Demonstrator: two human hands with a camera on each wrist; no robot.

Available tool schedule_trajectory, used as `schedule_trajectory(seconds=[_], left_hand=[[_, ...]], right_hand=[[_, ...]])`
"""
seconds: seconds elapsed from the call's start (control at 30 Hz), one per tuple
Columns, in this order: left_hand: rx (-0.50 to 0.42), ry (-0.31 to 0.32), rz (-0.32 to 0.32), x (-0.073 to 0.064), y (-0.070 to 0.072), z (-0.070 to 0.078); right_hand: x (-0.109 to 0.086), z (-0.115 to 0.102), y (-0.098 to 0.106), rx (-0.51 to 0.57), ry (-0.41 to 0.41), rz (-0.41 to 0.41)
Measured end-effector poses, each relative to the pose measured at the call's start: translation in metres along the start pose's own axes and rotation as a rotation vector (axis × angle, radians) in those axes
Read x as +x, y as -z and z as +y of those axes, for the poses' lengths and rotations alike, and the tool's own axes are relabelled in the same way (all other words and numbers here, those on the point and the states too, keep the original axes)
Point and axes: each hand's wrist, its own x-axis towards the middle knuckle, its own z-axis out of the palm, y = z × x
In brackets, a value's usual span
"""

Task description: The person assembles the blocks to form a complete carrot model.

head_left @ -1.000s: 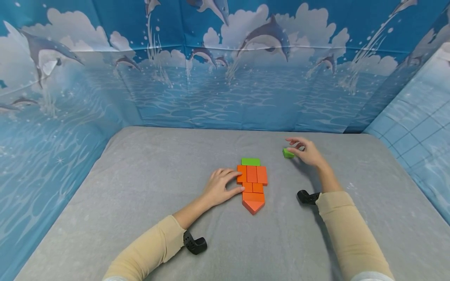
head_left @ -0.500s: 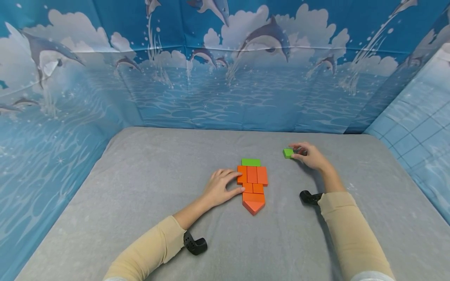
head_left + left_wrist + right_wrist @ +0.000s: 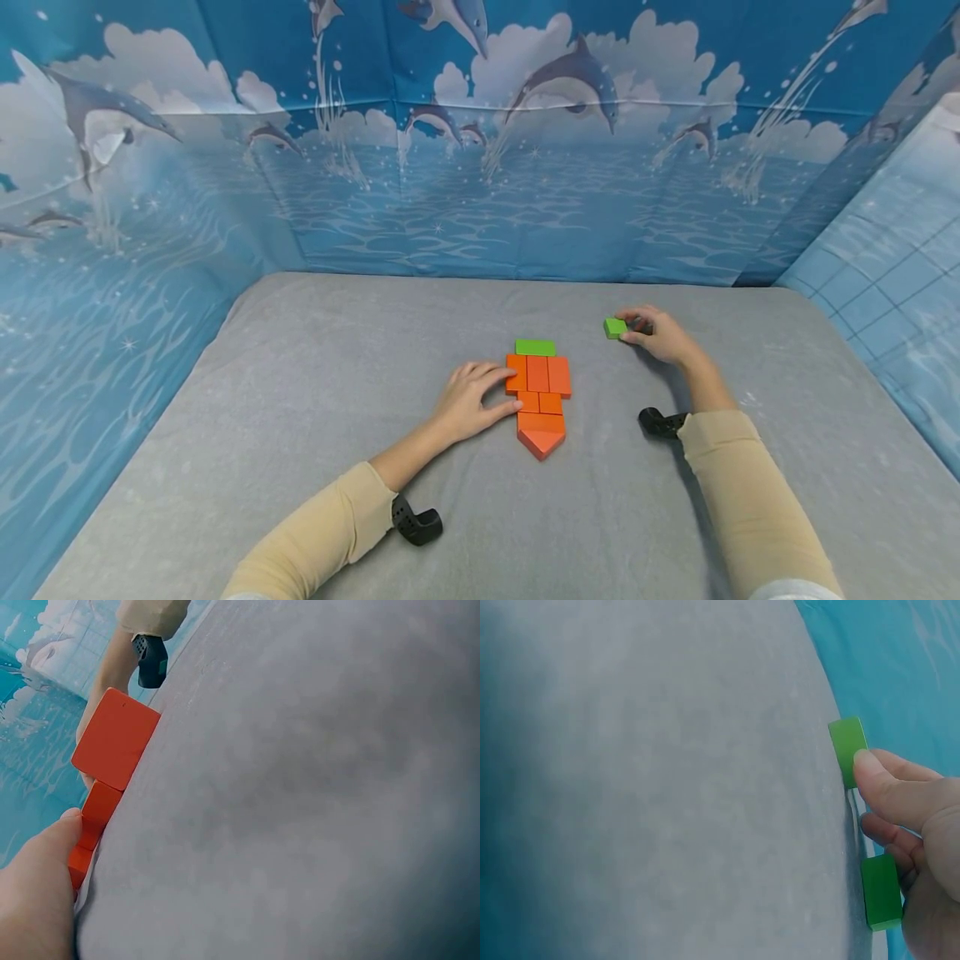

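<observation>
My left hand (image 3: 472, 398) rests against the left side of a flat arrangement of orange blocks (image 3: 537, 375), its thumb and a fingertip touching the edge. In the left wrist view the thumb lies along an orange block (image 3: 102, 802). At the back right, my right hand (image 3: 660, 332) pinches a small green block (image 3: 615, 327) between thumb and finger. The right wrist view shows the thumb on that green block (image 3: 848, 746). A second green block (image 3: 883, 892) is close to the curled fingers there, hidden by the hand in the head view.
A green rectangular block (image 3: 535, 347) tops the far end of the arrangement; an orange pointed block (image 3: 541, 442) forms the near end. Grey cloth (image 3: 337, 367) covers the table. A blue dolphin-print curtain (image 3: 465, 208) stands behind and at both sides.
My right hand has moved slightly right and down, its fingers going from above the green block to its right side. The left hand and orange blocks stay put.
</observation>
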Motion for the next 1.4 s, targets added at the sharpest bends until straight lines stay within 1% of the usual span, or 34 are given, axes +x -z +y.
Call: schedule_trajectory(seconds=[0.17, 0.3, 0.53, 0.77, 1.03, 1.4], left_hand=[[-0.001, -0.002, 0.001, 0.0, -0.001, 0.0], [-0.001, -0.005, 0.007, -0.001, -0.001, 0.0], [-0.006, -0.009, 0.014, -0.001, -0.001, 0.0], [-0.011, -0.003, 0.007, 0.0, -0.001, 0.0], [-0.011, -0.001, 0.004, 0.0, -0.001, -0.001], [-0.014, 0.006, -0.004, 0.001, 0.001, 0.0]], right_hand=[[0.0, -0.009, -0.002, -0.014, -0.026, 0.032], [0.002, -0.022, -0.008, 0.0, -0.03, 0.051], [0.007, -0.044, -0.028, 0.055, -0.034, 0.051], [0.009, -0.059, -0.047, 0.09, -0.059, 0.066], [0.012, -0.065, -0.059, 0.072, -0.037, 0.085], [0.012, -0.069, -0.062, 0.081, -0.034, 0.074]])
